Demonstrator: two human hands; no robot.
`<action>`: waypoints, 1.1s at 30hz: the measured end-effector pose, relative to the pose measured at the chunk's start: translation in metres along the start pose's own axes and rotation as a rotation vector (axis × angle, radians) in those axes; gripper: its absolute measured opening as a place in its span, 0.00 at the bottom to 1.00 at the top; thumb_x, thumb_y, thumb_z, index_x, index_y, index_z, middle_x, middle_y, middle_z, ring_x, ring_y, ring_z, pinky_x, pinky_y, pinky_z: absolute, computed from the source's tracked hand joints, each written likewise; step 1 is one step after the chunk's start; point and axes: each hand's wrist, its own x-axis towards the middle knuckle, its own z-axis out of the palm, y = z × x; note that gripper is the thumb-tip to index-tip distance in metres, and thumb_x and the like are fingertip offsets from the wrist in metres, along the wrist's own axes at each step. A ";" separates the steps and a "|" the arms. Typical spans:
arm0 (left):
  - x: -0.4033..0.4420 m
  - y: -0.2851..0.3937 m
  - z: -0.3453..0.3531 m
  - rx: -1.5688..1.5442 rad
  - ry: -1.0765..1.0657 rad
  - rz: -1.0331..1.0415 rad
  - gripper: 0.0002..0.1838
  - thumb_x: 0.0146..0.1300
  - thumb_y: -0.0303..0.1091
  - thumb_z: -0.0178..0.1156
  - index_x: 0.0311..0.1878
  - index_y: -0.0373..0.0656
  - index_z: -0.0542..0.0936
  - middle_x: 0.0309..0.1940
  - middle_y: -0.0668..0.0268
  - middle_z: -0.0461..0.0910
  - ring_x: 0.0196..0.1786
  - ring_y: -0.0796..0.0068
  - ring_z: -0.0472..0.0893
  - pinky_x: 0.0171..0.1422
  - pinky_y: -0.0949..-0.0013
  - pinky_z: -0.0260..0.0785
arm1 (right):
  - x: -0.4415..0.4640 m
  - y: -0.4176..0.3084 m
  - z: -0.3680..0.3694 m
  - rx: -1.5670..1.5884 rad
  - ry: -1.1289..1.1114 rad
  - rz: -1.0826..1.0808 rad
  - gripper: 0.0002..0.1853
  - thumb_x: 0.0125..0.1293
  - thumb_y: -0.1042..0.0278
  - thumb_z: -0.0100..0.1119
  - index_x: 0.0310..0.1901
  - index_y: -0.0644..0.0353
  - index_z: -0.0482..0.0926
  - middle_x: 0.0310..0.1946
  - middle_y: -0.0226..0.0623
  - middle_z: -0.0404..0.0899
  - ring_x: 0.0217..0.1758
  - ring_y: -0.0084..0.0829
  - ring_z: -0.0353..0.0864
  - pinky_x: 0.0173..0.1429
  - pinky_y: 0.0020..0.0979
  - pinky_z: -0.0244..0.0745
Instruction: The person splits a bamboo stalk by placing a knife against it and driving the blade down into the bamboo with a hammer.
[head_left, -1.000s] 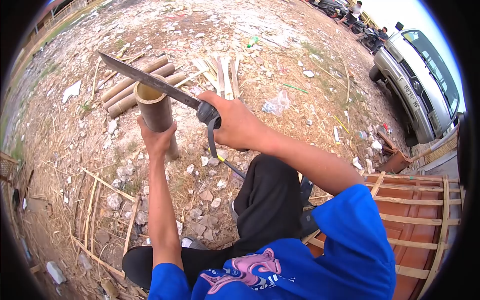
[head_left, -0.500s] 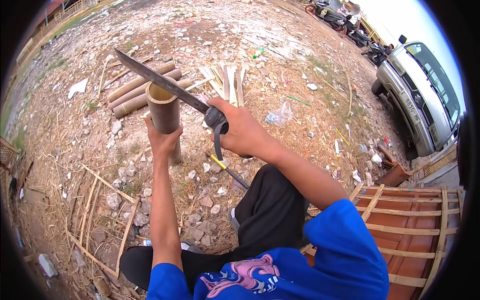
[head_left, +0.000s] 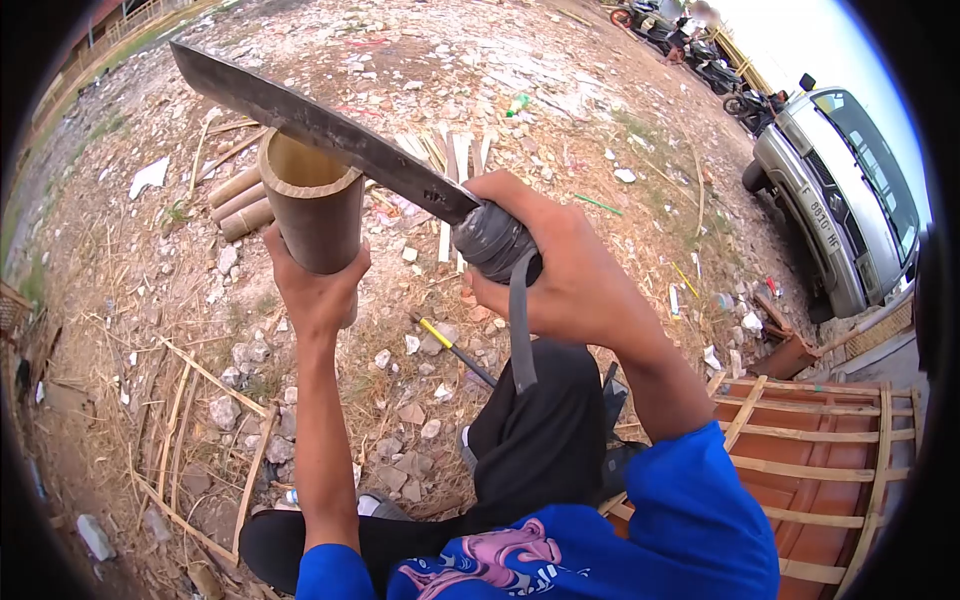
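My left hand (head_left: 312,292) is wrapped around a thick bamboo tube (head_left: 318,228), held upright with its hollow open end toward me. In my right hand (head_left: 580,270) is a machete (head_left: 310,128) with a dark wrapped handle and a dangling strap. Its blade points to the upper left and crosses in front of the tube's far rim; whether the edge touches the bamboo I cannot tell. The tube's lower end is partly hidden behind my left hand and forearm.
Bamboo lengths (head_left: 243,205) and split strips (head_left: 452,155) lie ahead on rubble-strewn ground. A yellow-and-black handled tool (head_left: 452,346) lies near my knee. Slatted bamboo frames lie left (head_left: 262,450) and right (head_left: 790,468). A silver vehicle (head_left: 822,190), motorbikes and people are at upper right.
The bamboo tube and machete have both come up closer to me. The tube has shifted slightly left, and the machete's blade now reaches farther toward the upper left.
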 end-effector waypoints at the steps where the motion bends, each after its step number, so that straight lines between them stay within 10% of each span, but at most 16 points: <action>1: -0.003 -0.026 -0.001 0.027 -0.030 -0.050 0.46 0.41 0.34 0.82 0.61 0.39 0.64 0.51 0.53 0.79 0.53 0.60 0.81 0.60 0.58 0.73 | 0.001 0.014 0.010 -0.004 -0.009 0.006 0.27 0.56 0.75 0.66 0.59 0.58 0.72 0.33 0.46 0.82 0.36 0.44 0.84 0.45 0.40 0.77; 4: -0.020 -0.128 -0.003 0.140 0.002 -0.017 0.50 0.41 0.34 0.82 0.66 0.40 0.61 0.56 0.51 0.76 0.59 0.58 0.79 0.65 0.56 0.70 | 0.007 0.055 0.045 -0.116 -0.061 0.103 0.31 0.53 0.74 0.65 0.61 0.59 0.69 0.35 0.56 0.84 0.43 0.58 0.84 0.49 0.49 0.79; 29: -0.007 -0.061 0.000 0.093 -0.004 0.075 0.44 0.44 0.31 0.79 0.63 0.38 0.62 0.52 0.52 0.78 0.53 0.61 0.82 0.59 0.59 0.75 | 0.009 -0.012 -0.008 -0.035 -0.028 0.028 0.31 0.56 0.75 0.66 0.63 0.61 0.70 0.36 0.52 0.85 0.38 0.53 0.86 0.44 0.42 0.79; 33: -0.038 -0.177 -0.009 0.218 -0.047 -0.170 0.50 0.41 0.35 0.81 0.66 0.38 0.61 0.57 0.50 0.75 0.57 0.57 0.80 0.62 0.57 0.71 | 0.022 0.057 0.060 -0.091 -0.090 0.146 0.31 0.52 0.76 0.64 0.61 0.60 0.68 0.36 0.55 0.84 0.42 0.58 0.84 0.48 0.48 0.79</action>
